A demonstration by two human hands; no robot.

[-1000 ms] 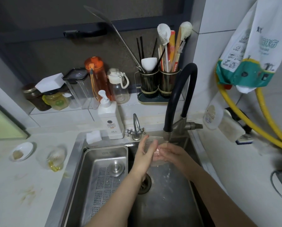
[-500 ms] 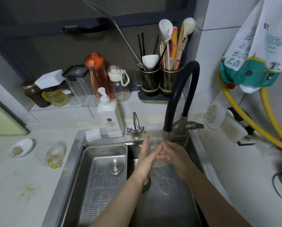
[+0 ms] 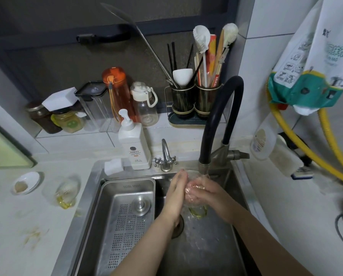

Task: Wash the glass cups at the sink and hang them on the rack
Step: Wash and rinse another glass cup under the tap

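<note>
A glass cup [image 3: 195, 198] sits between both hands over the sink [image 3: 202, 253], just under the spout of the black faucet [image 3: 216, 116]. The left hand [image 3: 175, 193] lies flat against the cup's left side, fingers straight and pointing away. The right hand [image 3: 203, 193] wraps it from the right, fingers curled round the glass. The cup is clear and wet, tilted, with a yellowish tint at its near end. A second glass cup [image 3: 64, 193] stands on the counter [image 3: 17, 236] to the left.
</note>
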